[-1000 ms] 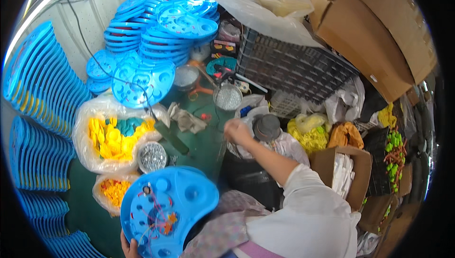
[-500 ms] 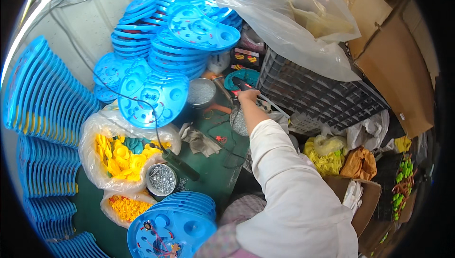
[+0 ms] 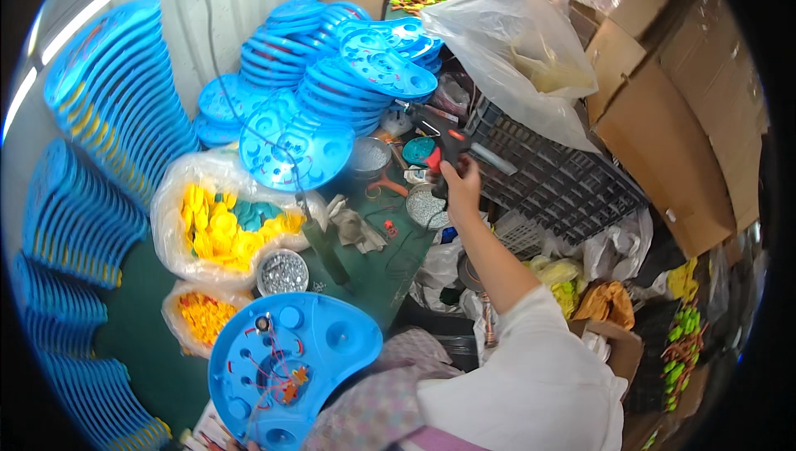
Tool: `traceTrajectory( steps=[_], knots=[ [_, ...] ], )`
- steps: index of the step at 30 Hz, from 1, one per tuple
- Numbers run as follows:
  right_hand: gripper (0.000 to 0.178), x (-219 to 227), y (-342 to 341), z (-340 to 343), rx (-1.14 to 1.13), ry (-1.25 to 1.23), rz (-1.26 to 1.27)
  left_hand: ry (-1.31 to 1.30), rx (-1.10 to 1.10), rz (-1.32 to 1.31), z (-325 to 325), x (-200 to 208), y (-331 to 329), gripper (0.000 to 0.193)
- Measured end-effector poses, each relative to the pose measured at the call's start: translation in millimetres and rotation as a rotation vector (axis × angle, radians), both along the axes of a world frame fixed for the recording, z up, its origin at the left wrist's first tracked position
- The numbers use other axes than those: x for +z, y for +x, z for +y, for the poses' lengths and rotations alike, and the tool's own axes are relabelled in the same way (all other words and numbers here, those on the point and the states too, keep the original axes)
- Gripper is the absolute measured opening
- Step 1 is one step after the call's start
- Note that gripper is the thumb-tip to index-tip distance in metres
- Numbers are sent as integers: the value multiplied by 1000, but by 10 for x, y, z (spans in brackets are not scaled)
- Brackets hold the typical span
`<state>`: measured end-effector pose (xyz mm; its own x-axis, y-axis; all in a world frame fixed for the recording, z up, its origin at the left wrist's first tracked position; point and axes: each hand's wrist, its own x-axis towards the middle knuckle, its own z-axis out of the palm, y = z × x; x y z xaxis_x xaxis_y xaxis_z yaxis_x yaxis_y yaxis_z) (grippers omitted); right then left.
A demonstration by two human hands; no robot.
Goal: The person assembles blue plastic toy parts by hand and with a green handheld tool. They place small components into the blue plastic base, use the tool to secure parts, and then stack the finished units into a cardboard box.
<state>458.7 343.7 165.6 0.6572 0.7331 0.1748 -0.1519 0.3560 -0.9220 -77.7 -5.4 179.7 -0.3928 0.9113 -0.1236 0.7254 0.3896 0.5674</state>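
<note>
My right hand (image 3: 461, 184) is closed round the grip of a black and red hot glue gun (image 3: 450, 138), with a pale glue stick out of its back. The gun is held up over the back right of the green table. Close to the lower edge lies a kidney-shaped blue plastic panel (image 3: 336, 380), tilted toward me, with thin red wires and small orange parts in its recesses. A sliver of my left hand (image 3: 249, 445) shows at the panel's bottom rim, fingers against it; the rest is cut off.
Stacks of blue panels (image 3: 112, 90) line the left and back. Plastic bags hold yellow and teal parts (image 3: 220, 231) and small orange-yellow pieces (image 3: 207, 318). A screw bowl (image 3: 283, 273), a soldering iron (image 3: 326, 252) and orange-handled scissors (image 3: 386, 185) lie mid-table. A black crate (image 3: 539, 169) stands right.
My right hand has lifted the glue gun from beside the teal bowl, up into clear sight. The front blue panel now sits higher and nearer, hiding the stack once visible behind it. The view has shifted.
</note>
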Motion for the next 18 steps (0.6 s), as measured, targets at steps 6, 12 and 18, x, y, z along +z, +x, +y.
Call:
traceTrajectory(
  steps=[6, 12, 18],
  knots=[
    [82, 1161, -885, -1349, 1116, -160, 161, 327, 325, -340, 35, -61, 346, 23],
    [71, 1165, -1632, -1523, 1548, -526, 35, 283, 359, -576, 19, 49, 425, 30],
    [48, 1281, -2233, -1163, 1738, -613, -391, 414, 443, -564, -57, -46, 604, 33]
  ],
)
